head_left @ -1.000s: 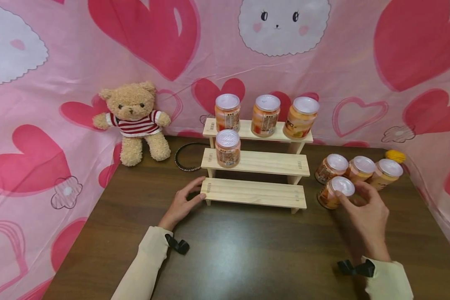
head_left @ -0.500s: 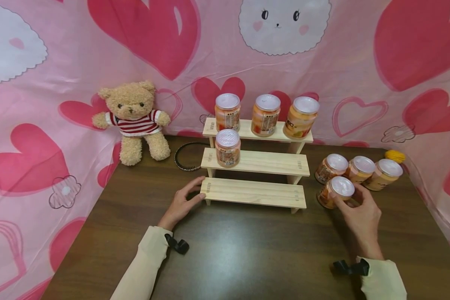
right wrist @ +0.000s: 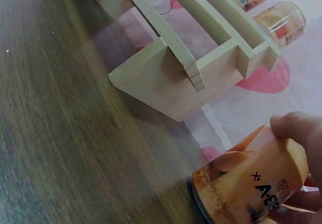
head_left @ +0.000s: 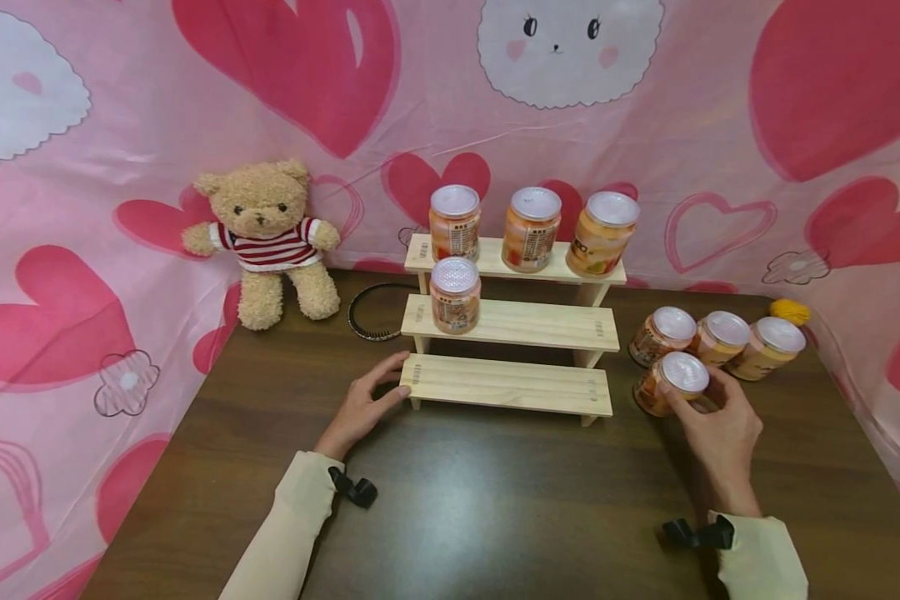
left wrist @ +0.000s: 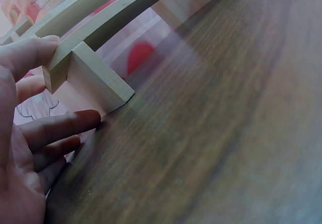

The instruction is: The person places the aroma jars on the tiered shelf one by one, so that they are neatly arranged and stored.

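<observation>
Right grip (head_left: 720, 425): holds orange cylindrical white-lidded jar (head_left: 667, 382)
Left grip (head_left: 360, 411): loose, touching pale three-tier wooden stand (head_left: 547, 323)
Three jars (head_left: 722, 337): beyond right grip

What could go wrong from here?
1. The right grip holds a jar just in front of three other jars; moving it back or sideways might knock them.
2. The left grip touches the left end of the stand; a nudge there could shake the top-tier jars and perhaps topple one.
</observation>
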A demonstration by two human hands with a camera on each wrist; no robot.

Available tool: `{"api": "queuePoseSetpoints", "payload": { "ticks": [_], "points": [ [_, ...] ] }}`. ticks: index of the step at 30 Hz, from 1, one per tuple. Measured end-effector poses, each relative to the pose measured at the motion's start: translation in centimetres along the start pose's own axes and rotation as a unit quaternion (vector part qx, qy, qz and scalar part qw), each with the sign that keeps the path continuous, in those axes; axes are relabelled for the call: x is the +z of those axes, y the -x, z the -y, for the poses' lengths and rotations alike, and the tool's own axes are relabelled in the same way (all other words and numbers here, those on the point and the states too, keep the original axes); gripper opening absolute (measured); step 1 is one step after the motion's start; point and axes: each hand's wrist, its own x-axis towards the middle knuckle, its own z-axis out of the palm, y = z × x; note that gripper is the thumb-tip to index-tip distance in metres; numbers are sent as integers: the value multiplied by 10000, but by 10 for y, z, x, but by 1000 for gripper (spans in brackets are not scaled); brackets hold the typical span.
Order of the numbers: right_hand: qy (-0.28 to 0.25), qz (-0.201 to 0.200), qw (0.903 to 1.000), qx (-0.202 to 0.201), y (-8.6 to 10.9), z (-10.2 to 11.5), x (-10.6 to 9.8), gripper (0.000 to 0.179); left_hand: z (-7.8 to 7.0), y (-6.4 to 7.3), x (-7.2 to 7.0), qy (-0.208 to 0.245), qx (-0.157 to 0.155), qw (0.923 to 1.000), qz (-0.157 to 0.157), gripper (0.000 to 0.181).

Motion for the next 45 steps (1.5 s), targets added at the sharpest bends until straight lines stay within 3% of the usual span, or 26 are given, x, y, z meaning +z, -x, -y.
{"api": "queuePoseSetpoints", "payload": {
  "ticks": [16, 24, 38, 45],
  "points": [
    [-390, -388, 9985, -72, 2, 2, 0, 55, -2, -1, 0, 46, -34, 10000, 50, 53],
    [-561, -610, 9960, -325, 1, 8, -4, 49, -3, 0, -1, 66, -16, 10000, 32, 53],
    [-712, -662, 9950, -238, 3, 19, -12, 53, -2, 0, -1, 41, -87, 10000, 18, 53],
    [-901, -734, 9927, -309, 3, 24, -17, 54, -3, 0, 0, -7, 25, 10000, 11, 53]
  ]
}}
